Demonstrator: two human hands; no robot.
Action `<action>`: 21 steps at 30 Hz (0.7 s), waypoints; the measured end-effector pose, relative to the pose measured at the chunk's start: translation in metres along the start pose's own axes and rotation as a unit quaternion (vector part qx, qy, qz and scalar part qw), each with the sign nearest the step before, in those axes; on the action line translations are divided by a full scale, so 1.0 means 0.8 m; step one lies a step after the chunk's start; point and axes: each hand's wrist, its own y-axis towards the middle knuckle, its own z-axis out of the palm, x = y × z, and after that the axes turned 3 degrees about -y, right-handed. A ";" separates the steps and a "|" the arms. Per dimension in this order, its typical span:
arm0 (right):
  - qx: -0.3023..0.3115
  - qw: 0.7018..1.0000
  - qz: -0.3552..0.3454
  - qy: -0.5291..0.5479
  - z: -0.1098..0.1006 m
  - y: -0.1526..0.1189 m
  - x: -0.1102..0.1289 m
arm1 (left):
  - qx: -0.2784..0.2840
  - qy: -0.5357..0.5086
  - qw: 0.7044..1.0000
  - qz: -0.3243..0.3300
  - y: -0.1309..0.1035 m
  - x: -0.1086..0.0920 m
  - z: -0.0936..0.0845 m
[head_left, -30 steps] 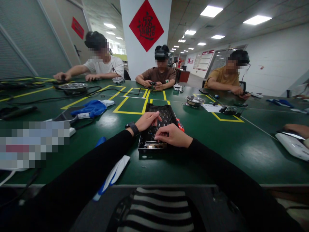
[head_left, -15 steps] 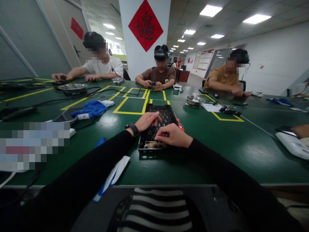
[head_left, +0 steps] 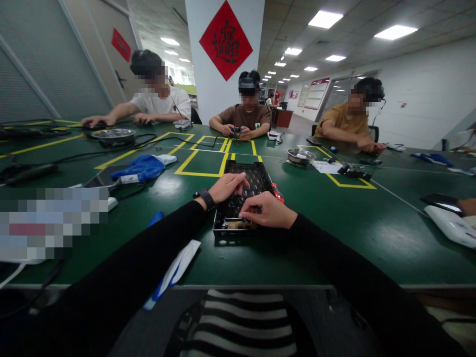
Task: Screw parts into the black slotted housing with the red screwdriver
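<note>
A shallow black case [head_left: 218, 222] lies lengthwise in front of me. Many small bright pieces, too small to name, are scattered across its dark inside, and a yellowish circuit board [head_left: 238, 225] sits at its near end. My left hand [head_left: 228, 187], with a dark band on the wrist, is over the case's left side, its fingers loosely stretched and somewhat apart. Over the near right part is my right hand [head_left: 268, 210], thumb and fingertips pinched together just above the board; whatever is between them is hidden. Something red-orange [head_left: 277, 193] shows beside the case's right wall.
On the green table [head_left: 316, 243] lie blue-and-white gloves [head_left: 139, 167], a folded blue-white cloth [head_left: 174, 272], a metal bowl [head_left: 300, 156], black parts [head_left: 357, 171] and a white device [head_left: 451, 224]. Cables cross the left side. Three people with headsets sit opposite.
Both hands stay almost where they were over the case, the right one still pinched. The view has shifted very slightly. At far right, a dark flat object beside the white device shows more fully.
</note>
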 end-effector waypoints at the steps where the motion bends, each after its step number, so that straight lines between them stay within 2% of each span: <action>1: 0.002 1.000 -0.001 0.000 0.000 0.000 0.000 | 0.001 0.000 1.000 0.001 0.000 0.000 0.000; 21: 0.027 0.999 -0.004 0.021 -0.002 0.002 0.001 | -0.001 0.006 1.000 0.002 0.000 0.001 0.000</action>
